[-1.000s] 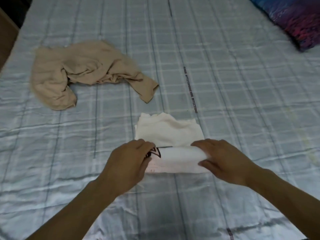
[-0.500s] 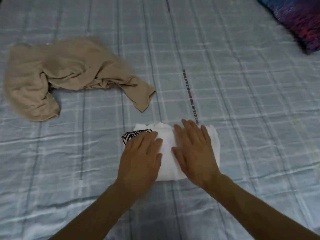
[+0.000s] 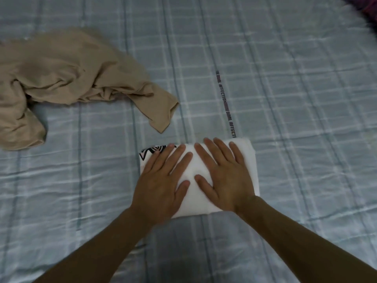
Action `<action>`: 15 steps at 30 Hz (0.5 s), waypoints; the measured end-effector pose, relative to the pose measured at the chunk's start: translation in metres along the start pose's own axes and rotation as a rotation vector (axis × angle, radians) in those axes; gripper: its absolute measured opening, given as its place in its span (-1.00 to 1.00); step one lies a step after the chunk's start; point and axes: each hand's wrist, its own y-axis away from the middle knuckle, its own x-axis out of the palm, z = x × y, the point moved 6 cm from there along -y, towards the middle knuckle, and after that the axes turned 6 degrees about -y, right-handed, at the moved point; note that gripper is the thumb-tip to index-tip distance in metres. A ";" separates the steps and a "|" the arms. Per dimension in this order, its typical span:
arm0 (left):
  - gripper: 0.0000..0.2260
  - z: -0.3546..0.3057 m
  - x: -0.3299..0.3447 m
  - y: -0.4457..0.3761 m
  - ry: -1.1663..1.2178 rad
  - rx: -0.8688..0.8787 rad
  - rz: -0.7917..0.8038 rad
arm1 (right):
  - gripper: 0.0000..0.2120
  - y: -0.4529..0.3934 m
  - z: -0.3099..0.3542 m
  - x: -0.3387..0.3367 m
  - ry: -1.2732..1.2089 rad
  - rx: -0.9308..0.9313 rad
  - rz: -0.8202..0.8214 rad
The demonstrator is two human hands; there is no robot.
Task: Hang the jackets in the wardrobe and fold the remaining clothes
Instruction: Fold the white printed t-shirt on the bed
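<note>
One white garment [image 3: 247, 160] folded; my left hand [image 3: 161, 186] and right hand [image 3: 226, 176] press it flat-fingered. Tan garment [image 3: 71, 78] at 10 o'clock unfolded.

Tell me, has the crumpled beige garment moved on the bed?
No. The crumpled beige garment keeps its place beside the printed text stripe; only the camera shifted.

Obscured and cropped items around the white folded garment [image 3: 247, 158]

Both flat hands, left hand [image 3: 161, 180] and right hand [image 3: 225, 176], are covering most of its top and part of its black print [image 3: 152, 151]. Far left of it, the tan garment [image 3: 67, 78] is running off the frame edge. Far up-right, a dark patterned cushion [image 3: 367, 9] is showing only a blurred corner.
</note>
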 end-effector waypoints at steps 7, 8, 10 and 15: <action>-0.49 -0.014 -0.019 0.007 -0.096 -0.011 0.027 | -0.35 0.023 0.009 -0.010 0.012 -0.064 -0.065; -0.48 -0.018 -0.023 0.010 -0.131 -0.010 0.017 | -0.32 0.032 0.010 -0.010 0.015 -0.079 -0.068; -0.46 -0.029 -0.028 0.020 -0.140 0.012 -0.017 | -0.20 0.051 0.011 -0.007 0.006 -0.084 -0.062; -0.30 -0.051 -0.016 0.043 -0.115 0.123 0.048 | -0.05 0.068 0.008 -0.002 0.029 -0.043 -0.060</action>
